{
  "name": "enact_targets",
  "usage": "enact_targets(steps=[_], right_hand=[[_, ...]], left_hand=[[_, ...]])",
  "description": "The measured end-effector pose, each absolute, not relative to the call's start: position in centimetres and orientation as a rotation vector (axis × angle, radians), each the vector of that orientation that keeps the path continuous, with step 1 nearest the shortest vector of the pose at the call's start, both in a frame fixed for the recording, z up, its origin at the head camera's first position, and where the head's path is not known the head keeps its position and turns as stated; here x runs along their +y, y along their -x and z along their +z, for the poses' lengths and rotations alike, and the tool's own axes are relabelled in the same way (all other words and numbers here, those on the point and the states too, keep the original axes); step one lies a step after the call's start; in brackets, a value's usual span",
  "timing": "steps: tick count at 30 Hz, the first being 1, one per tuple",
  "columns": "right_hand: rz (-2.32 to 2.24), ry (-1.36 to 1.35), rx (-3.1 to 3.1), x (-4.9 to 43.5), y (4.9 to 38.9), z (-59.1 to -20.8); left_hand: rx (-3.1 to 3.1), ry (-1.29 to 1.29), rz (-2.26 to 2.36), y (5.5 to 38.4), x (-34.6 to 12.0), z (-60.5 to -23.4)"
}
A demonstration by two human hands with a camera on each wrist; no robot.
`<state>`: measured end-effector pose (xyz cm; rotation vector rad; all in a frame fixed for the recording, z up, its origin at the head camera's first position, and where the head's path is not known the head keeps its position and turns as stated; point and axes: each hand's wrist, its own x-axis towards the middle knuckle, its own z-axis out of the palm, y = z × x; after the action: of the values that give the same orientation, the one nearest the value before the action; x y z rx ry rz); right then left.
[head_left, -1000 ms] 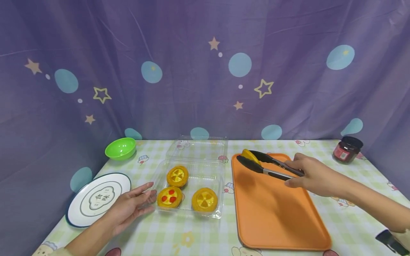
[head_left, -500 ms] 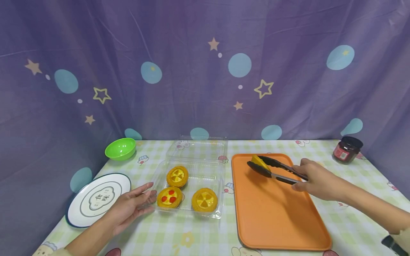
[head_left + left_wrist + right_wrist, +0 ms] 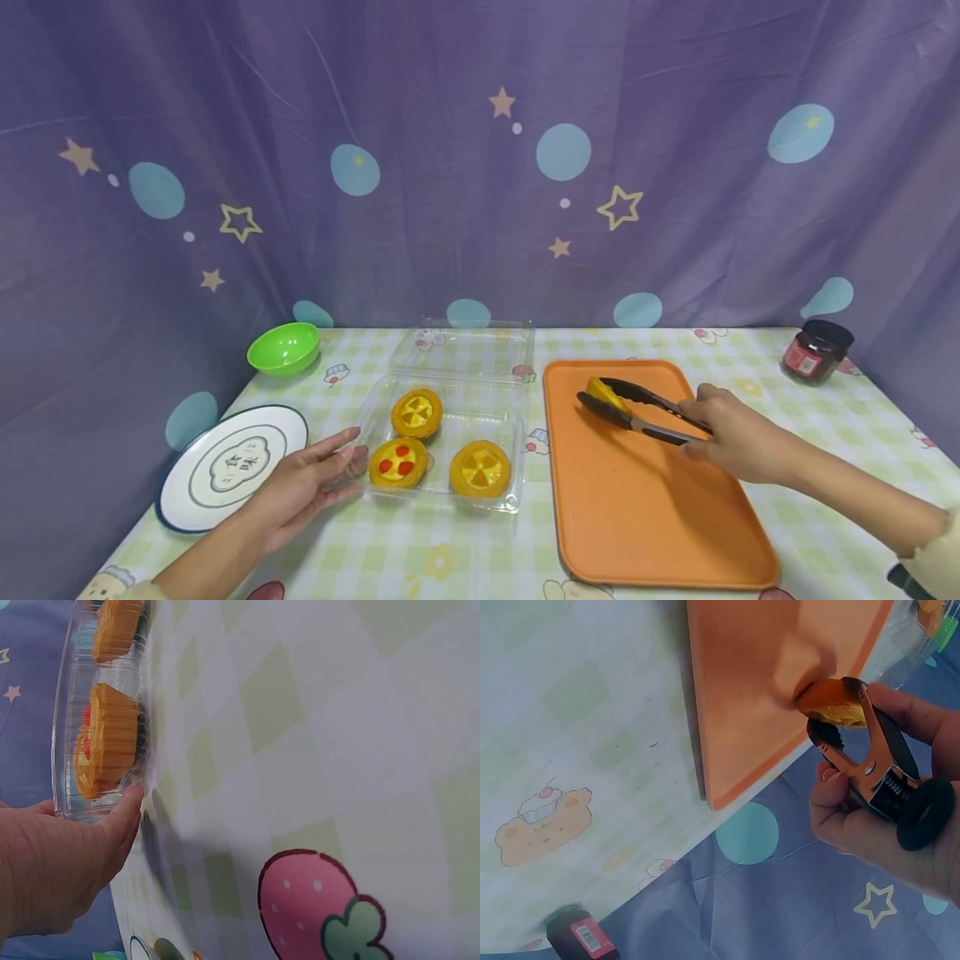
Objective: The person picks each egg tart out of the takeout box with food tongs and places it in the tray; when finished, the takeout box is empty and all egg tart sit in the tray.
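Observation:
My right hand (image 3: 742, 437) holds a pair of tongs (image 3: 654, 431) with black tips. A yellow egg tart (image 3: 604, 394) is pinched between the tips, turned on its side, close over the orange tray (image 3: 652, 508); the right wrist view shows the tart (image 3: 831, 701) next to its shadow on the tray. My left hand (image 3: 300, 487) has its fingers extended at the left wall of an open clear plastic box (image 3: 480, 407). Inside the box are two plain-topped egg tarts (image 3: 416, 413) and one tart with red spots (image 3: 397, 464).
A white plate (image 3: 183, 487) with a dark rim lies left of my left hand. Behind it stands a green bowl (image 3: 285, 350). The box's clear lid (image 3: 465, 354) lies folded back. A dark jar (image 3: 817, 352) is at the far right, and a purple curtain (image 3: 450, 250) borders the table.
The right hand has brought the tongs and tart lower over the tray, first rightward, then slightly back left. My left hand stays at the box.

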<state>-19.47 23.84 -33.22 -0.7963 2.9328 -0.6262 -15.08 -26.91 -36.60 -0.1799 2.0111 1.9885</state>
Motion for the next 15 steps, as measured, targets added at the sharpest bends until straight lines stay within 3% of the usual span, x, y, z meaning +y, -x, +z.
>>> enact_targets(steps=[15], right_hand=[[-0.636, 0.715, 2.958, 23.1, 18.6, -31.4]], left_hand=[[2.021, 0.164, 1.978, 15.2, -26.9, -36.8]])
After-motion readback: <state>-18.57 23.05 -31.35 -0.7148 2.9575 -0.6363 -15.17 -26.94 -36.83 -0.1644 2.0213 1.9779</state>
